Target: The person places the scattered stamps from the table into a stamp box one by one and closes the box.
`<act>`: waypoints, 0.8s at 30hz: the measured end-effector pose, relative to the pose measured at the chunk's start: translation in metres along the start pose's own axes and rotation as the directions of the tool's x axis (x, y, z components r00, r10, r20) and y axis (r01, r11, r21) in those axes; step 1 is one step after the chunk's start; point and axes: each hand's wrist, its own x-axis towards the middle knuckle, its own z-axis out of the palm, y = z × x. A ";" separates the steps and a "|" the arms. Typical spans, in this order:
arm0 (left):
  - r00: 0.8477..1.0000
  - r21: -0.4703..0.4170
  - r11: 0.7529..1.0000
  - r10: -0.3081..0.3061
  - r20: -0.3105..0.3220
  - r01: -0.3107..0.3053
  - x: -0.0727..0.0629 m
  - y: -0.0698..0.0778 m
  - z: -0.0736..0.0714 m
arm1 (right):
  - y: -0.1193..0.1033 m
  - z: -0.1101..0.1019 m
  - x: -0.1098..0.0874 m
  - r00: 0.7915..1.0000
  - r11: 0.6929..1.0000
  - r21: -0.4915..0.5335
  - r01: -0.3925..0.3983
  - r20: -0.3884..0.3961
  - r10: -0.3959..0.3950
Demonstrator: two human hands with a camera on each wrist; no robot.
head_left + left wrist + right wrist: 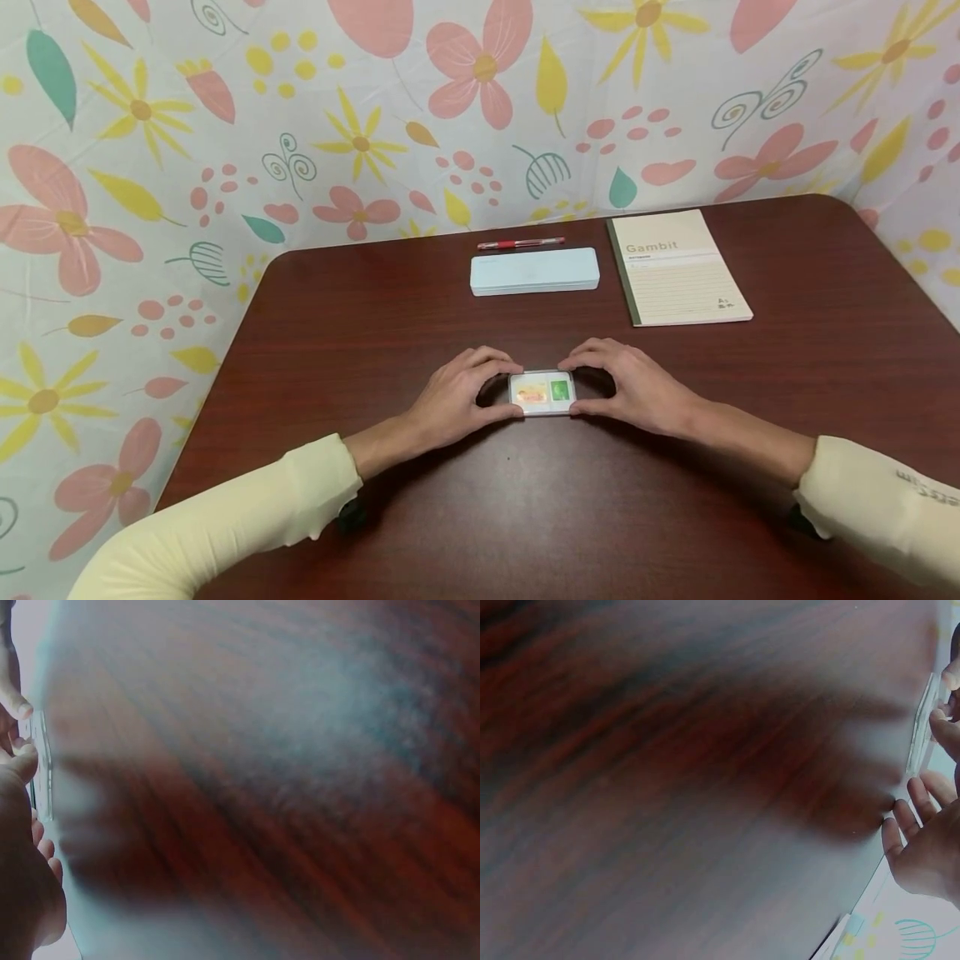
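A small flat rectangular case (538,394) with clear edges lies in the middle of the table in the head view. Its white face carries an orange-red picture and a green patch. The left hand (459,393) pinches its left end, thumb at the near corner and fingers at the far one. At the opposite end, the right hand (637,387) holds the case the same way. Both wrist views catch the case edge-on at the frame's side: the case (46,769) near the left hand (34,877), and the case (921,727) beside the right hand (930,840).
Behind the hands on the dark wooden table (360,333) lie a pale blue pencil case (535,271) and a red pen (521,244). To their right is a notebook (678,267) marked Gambit. A floral cloth (225,125) hangs along the table's back edge.
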 end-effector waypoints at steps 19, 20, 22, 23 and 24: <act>1.000 0.011 1.000 -0.014 -0.016 0.015 -0.003 -0.001 0.005 | -0.004 0.002 0.000 0.998 0.997 -0.062 -0.048 0.024 0.050; 1.000 0.012 1.000 -0.015 -0.017 0.015 -0.003 -0.001 0.005 | -0.004 0.002 0.000 0.998 0.996 -0.068 -0.050 0.024 0.052; 1.000 0.013 1.000 -0.013 -0.021 0.014 -0.003 -0.001 0.005 | -0.004 0.002 0.000 0.998 0.996 -0.079 -0.052 0.021 0.054; 1.000 0.013 1.000 -0.011 -0.024 0.011 -0.003 0.000 0.004 | -0.004 0.002 0.000 0.998 0.995 -0.085 -0.053 0.020 0.054; 1.000 0.012 1.000 -0.010 -0.025 0.010 -0.003 0.000 0.004 | -0.004 0.002 0.000 0.998 0.994 -0.091 -0.053 0.019 0.055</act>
